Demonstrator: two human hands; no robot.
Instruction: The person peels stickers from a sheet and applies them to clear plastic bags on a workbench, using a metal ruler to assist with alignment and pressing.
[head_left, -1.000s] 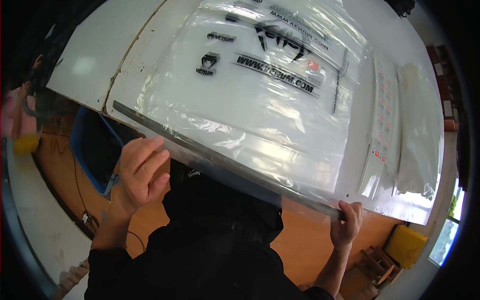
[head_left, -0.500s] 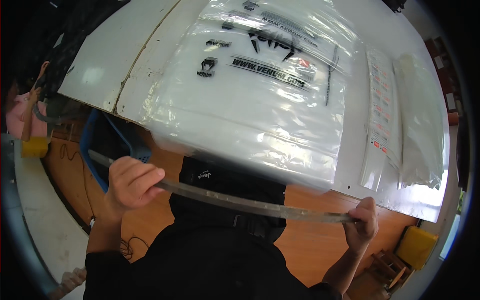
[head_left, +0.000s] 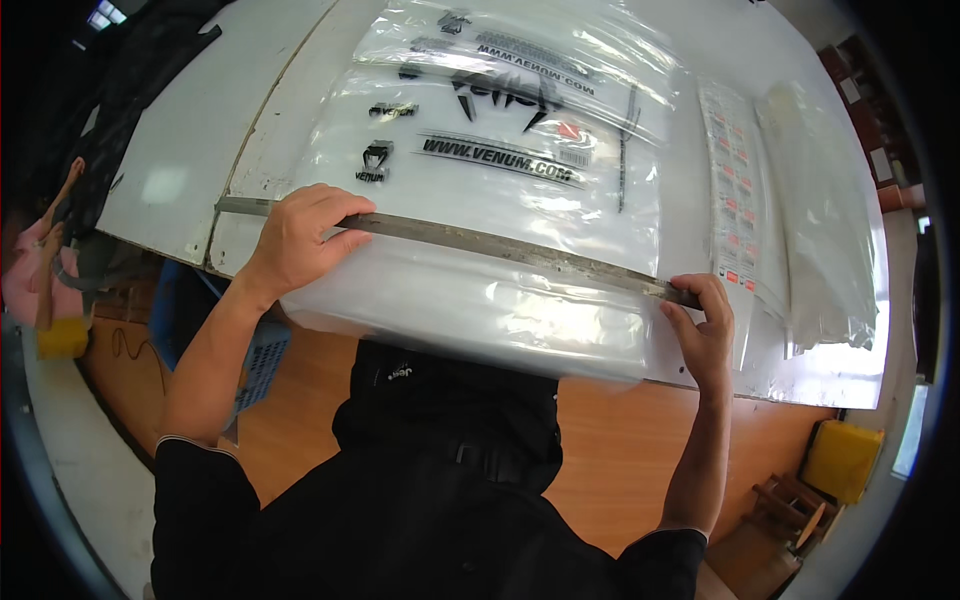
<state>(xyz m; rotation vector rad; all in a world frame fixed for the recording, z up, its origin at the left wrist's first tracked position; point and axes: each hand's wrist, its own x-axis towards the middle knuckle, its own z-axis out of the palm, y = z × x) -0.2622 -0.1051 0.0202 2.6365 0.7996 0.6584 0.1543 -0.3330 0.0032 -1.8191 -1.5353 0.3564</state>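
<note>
We stand at a white table [head_left: 170,195] over an orange-brown floor [head_left: 620,440], a yellow box [head_left: 845,462] off to the right. Glossy, wrinkled clear plastic bags [head_left: 500,202] with black print lie stacked before us. Our left hand [head_left: 305,235] and right hand [head_left: 706,325] pinch a long, scuffed grey bar [head_left: 500,248] between fingers and thumb. Half a second ago we held it short of the table; now it crosses the bags.

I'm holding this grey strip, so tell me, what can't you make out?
Head view:
Part of the grey strip: hidden by the left hand.
Far end of the clear plastic: cut off by the top edge.
Inside of the blue basket: blocked by the white table and left forearm.
</note>
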